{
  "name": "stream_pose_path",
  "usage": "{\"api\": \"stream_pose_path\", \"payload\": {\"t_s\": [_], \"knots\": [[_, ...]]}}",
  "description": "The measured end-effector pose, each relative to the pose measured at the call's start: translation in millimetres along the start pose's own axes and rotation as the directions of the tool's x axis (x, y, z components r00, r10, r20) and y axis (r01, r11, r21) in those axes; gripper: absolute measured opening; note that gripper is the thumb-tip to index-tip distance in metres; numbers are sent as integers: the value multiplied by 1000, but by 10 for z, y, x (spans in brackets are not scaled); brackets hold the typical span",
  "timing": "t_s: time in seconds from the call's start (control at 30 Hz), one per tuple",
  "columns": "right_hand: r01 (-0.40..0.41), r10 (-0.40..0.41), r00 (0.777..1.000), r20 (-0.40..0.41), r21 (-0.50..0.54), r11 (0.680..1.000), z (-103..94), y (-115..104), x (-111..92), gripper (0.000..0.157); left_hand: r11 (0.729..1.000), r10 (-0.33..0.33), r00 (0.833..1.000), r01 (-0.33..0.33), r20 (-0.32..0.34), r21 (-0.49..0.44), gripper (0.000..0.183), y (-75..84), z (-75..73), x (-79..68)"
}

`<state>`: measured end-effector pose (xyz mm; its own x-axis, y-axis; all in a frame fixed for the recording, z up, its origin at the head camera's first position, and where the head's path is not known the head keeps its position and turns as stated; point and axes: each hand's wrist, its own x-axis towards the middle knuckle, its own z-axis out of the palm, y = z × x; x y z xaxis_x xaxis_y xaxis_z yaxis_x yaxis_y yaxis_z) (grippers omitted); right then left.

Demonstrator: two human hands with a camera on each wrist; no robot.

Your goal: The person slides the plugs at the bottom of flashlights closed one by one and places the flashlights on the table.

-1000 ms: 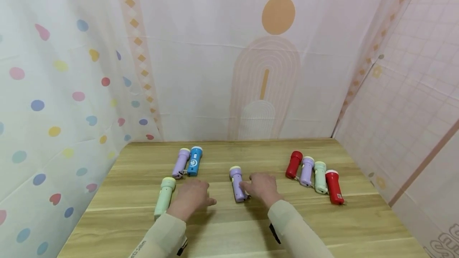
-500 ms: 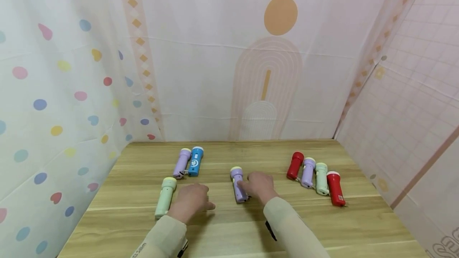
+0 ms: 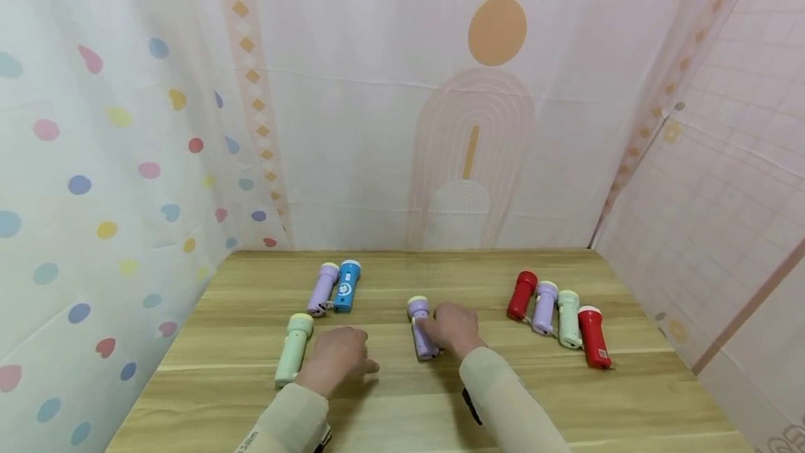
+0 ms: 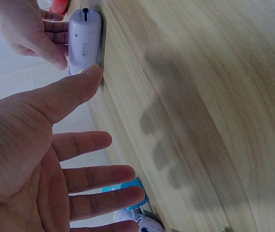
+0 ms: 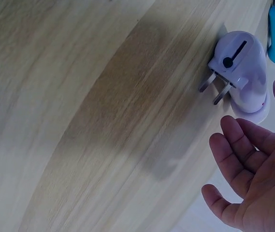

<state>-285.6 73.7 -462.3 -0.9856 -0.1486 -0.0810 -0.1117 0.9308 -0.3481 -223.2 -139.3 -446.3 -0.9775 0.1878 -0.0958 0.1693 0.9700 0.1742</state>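
Beside right hand (image 3: 455, 327): purple flashlight (image 3: 424, 344) (lying flat).

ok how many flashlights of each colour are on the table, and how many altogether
Purple flashlights: 3
Green flashlights: 2
Red flashlights: 2
Blue flashlight: 1
Total: 8
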Motion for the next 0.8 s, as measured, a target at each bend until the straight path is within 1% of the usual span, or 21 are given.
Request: {"api": "stream_pose_path", "payload": {"t_s": [0.33, 0.57, 0.8], "knots": [[11, -11, 999, -31, -12, 1000, 74, -3, 31, 46, 1000, 15, 1000, -14, -25, 6, 38, -8, 9, -36], [-9, 9, 999, -34, 6, 1000, 108, 6, 46, 47, 1000, 12, 1000, -12, -14, -8, 38, -18, 7, -46], [-16, 16, 1000, -19, 39, 999, 137, -7, 56, 47, 1000, 4, 1000, -4, -19, -15, 39, -22, 4, -69]]}}
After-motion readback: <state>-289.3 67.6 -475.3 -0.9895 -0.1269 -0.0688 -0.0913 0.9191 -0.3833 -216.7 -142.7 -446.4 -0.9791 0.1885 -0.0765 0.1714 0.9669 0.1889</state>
